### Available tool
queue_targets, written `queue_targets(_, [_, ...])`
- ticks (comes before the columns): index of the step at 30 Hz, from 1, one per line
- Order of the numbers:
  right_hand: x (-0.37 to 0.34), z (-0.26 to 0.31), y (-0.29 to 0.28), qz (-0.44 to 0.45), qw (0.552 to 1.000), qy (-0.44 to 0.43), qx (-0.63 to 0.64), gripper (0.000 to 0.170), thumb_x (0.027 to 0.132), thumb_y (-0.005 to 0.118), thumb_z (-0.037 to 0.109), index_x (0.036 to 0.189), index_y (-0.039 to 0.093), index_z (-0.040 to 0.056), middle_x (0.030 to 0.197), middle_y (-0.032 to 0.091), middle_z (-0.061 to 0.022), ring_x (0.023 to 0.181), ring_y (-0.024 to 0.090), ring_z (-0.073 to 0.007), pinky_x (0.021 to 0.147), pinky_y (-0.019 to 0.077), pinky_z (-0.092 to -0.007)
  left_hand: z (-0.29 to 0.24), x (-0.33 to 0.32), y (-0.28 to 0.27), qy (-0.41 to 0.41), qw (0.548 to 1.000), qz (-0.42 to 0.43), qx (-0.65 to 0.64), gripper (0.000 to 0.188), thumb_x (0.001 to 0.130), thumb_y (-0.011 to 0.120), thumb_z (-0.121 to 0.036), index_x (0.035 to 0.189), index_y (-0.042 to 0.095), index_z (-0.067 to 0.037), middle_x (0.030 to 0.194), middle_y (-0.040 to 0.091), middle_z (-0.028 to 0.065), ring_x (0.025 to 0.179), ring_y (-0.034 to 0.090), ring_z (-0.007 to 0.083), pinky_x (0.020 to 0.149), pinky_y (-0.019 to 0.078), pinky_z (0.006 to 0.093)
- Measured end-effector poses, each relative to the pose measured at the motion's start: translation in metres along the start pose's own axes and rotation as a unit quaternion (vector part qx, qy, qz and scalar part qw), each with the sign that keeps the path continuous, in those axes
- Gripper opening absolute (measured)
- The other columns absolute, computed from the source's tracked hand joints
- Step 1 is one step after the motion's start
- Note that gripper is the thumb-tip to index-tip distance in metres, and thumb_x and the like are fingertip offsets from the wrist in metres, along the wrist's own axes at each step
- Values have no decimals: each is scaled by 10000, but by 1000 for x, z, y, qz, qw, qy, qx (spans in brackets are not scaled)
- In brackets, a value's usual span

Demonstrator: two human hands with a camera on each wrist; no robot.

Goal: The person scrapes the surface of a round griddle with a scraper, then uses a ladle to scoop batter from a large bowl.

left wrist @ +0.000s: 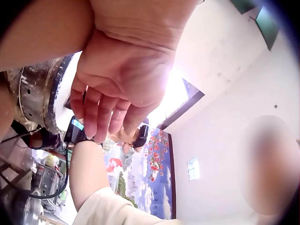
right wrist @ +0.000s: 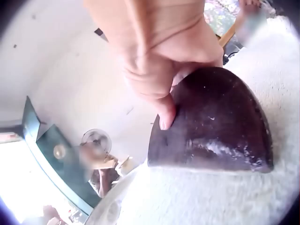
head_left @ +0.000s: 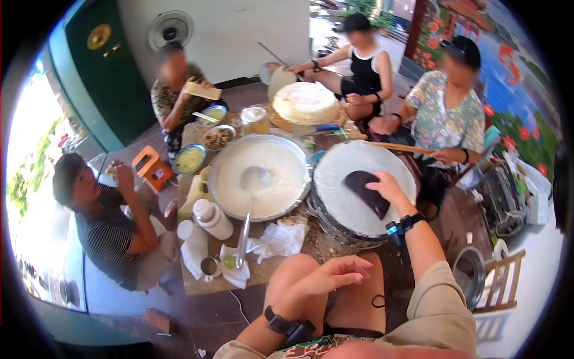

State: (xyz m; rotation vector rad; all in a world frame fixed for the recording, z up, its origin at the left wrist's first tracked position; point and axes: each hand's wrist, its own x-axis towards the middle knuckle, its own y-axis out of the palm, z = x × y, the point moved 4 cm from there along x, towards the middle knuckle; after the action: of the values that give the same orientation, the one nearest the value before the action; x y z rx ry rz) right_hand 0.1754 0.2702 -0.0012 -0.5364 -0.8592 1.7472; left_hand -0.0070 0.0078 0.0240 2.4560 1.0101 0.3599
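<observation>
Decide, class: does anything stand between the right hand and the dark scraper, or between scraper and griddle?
Nothing visible blocks the right hand: it grips the dark scraper. Only a pale coating shows between the scraper and the griddle.

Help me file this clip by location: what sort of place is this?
Probably a household or small informal flatbread workshop, judging by the broad, round, dark-sided griddle coated white on top, the large round metal basin of creamy batter and the stack of thin, pale, round flatbreads.

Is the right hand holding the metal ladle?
No, the right hand grips a dark half-round scraper, while the metal ladle lies with its bowl in the wide basin.
</observation>
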Motion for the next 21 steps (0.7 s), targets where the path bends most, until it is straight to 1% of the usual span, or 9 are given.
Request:
queue_targets(3, [18, -38, -24, -57, 996, 58, -34, 371, 709, 703, 285, 904, 645, -26, 826, 646, -212, 809, 619, -340, 736, 455, -405, -3, -1, -2, -1, 1000, 1, -15, 312, 915, 557, -103, 1223, 518, -64, 1053, 610, 48, 960, 548, 94, 858, 443, 256])
queue_targets(7, [8, -52, -72, -161, 961, 167, -153, 397, 734, 698, 307, 1043, 628, 66, 985, 651, -187, 977, 600, -353, 818, 462, -429, -9, -2, -3, -5, 1000, -7, -20, 303, 922, 547, -116, 1219, 521, -61, 1054, 616, 54, 946, 555, 103, 855, 452, 267])
queue_targets(8, [3, -57, -82, -186, 959, 146, -157, 372, 731, 700, 298, 1015, 629, 68, 986, 645, -190, 975, 588, -376, 812, 459, -447, -8, 0, -5, -10, 1000, -7, -21, 301, 924, 544, -119, 1218, 521, -61, 1051, 618, 55, 940, 558, 105, 854, 454, 270])
queue_targets(9, [-10, -52, -92, -223, 953, 139, -152, 360, 717, 710, 269, 964, 629, 20, 888, 668, -153, 865, 638, -308, 746, 481, -380, -6, 3, -7, 5, 1000, -1, -15, 298, 925, 542, -121, 1217, 523, -61, 1047, 621, 57, 937, 562, 108, 851, 458, 270])
queue_targets(11, [-26, -81, -103, -163, 979, 84, 87, 320, 769, 689, 236, 973, 627, -3, 863, 666, -93, 814, 627, -199, 721, 476, -316, 4, 6, -10, 35, 999, 11, -12, 293, 928, 537, -125, 1214, 526, -63, 1039, 627, 61, 930, 570, 115, 843, 466, 270])
queue_targets(13, [-78, -63, -108, -125, 924, 83, 351, 368, 793, 691, 234, 1044, 612, -23, 916, 649, -42, 785, 589, -113, 713, 472, -270, 5, 7, -9, 38, 999, 16, -14, 291, 929, 535, -130, 1213, 529, -65, 1035, 630, 63, 919, 579, 118, 834, 471, 264])
queue_targets(15, [-141, -65, -102, -255, 857, 180, 411, 372, 828, 659, 304, 1050, 622, 8, 923, 648, -35, 757, 601, -124, 715, 474, -259, 5, 9, -11, 32, 999, 13, -10, 288, 932, 531, -136, 1212, 532, -67, 1034, 633, 65, 910, 587, 117, 828, 474, 258])
queue_targets(18, [-243, -38, -77, -140, 807, 253, 515, 361, 883, 550, 454, 831, 584, 99, 614, 553, -3, 453, 487, -112, 375, 366, -243, 5, 9, -7, 25, 1000, 0, 0, 283, 943, 516, -160, 1212, 539, -77, 1030, 638, 61, 878, 596, 103, 807, 474, 241])
queue_targets(21, [-326, -53, -54, -38, 735, 227, 638, 366, 893, 507, 491, 785, 557, 145, 529, 479, 4, 376, 412, -112, 313, 307, -239, 9, 7, -4, -7, 1000, -29, 4, 277, 944, 516, -169, 1207, 547, -87, 1021, 642, 57, 871, 595, 97, 789, 472, 232])
